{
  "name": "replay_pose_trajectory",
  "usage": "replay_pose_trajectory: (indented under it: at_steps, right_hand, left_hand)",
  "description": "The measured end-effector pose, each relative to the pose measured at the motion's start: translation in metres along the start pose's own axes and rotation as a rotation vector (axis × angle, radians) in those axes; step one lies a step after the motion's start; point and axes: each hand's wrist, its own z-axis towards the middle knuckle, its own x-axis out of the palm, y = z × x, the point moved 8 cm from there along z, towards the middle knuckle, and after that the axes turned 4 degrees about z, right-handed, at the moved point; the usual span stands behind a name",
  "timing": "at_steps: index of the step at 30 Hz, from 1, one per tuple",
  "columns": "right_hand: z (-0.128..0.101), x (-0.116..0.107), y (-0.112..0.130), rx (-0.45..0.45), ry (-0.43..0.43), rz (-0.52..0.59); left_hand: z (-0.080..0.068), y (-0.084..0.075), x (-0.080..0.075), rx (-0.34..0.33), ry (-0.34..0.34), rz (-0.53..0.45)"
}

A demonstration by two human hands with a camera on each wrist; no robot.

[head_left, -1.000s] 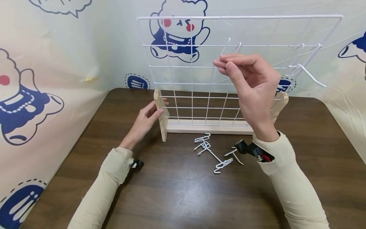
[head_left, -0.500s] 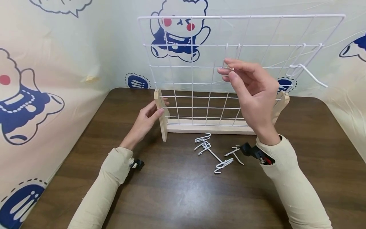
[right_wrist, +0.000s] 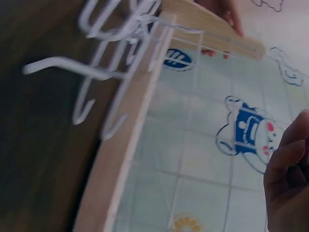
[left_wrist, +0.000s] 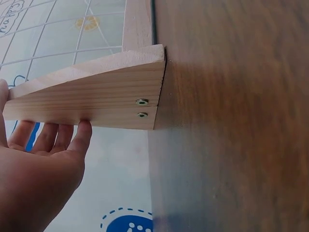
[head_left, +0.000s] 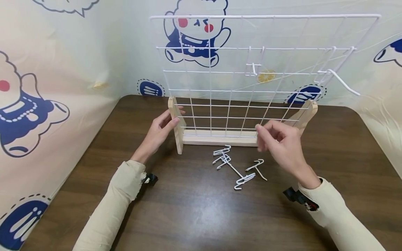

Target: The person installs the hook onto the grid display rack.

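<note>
Left hand (head_left: 157, 135) grips white wire grid (head_left: 210, 72)'s pale wooden side panel (head_left: 178, 135), centre left; empty right hand (head_left: 284, 147), loosely curled, centre right

The right hand (head_left: 284, 150) is lowered from the upper part of the white grid (head_left: 233, 72) to near its bottom wires, and the short hook (head_left: 253, 69), earlier part-covered by that hand, is now left exposed, hung on the grid.

A screened-off indoor corner is suggested, though whether of a home or a studio cannot be told, by a wood-grain table (head_left: 188, 223) backed and flanked by pale hangings (head_left: 110, 52) (printed with cartoon bears (head_left: 194, 35) and blue ovals (head_left: 23, 223)).
</note>
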Motion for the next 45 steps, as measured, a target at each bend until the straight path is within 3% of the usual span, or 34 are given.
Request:
replay_pose_trajectory:
  at_steps: [5,10,13,16,19,24,36,45]
  right_hand:
    - [-0.018,0.004,-0.038,0.172,0.225,-0.176]
    - [-0.035,0.002,-0.057,0.300,0.481,-0.377]
    - [-0.046,0.004,-0.066,0.379,0.629,-0.399]
    - [-0.056,0.014,-0.073,0.405,0.741,-0.416]
    - [-0.064,0.023,-0.078,0.377,0.800,-0.485]
    - [-0.068,0.030,-0.080,0.342,0.810,-0.573]
    - [-0.059,0.024,-0.083,0.292,0.733,-0.540]
    - [-0.044,0.013,-0.071,0.150,0.508,-0.453]
  left_hand:
    - [-0.002,-0.003,0.000,0.005,0.001,-0.002]
    - [0.000,-0.007,0.000,0.013,0.000,-0.006]
    - [0.000,-0.007,-0.001,0.013,-0.001,-0.007]
    - [0.000,-0.007,-0.001,0.010,-0.003,0.000]
    - [0.000,-0.007,-0.002,0.007,-0.008,0.003]
    - [-0.001,-0.005,-0.003,0.000,-0.017,-0.001]
    - [0.000,-0.004,-0.003,-0.008,-0.024,0.022]
    - [0.000,-0.002,0.001,-0.011,-0.014,0.016]
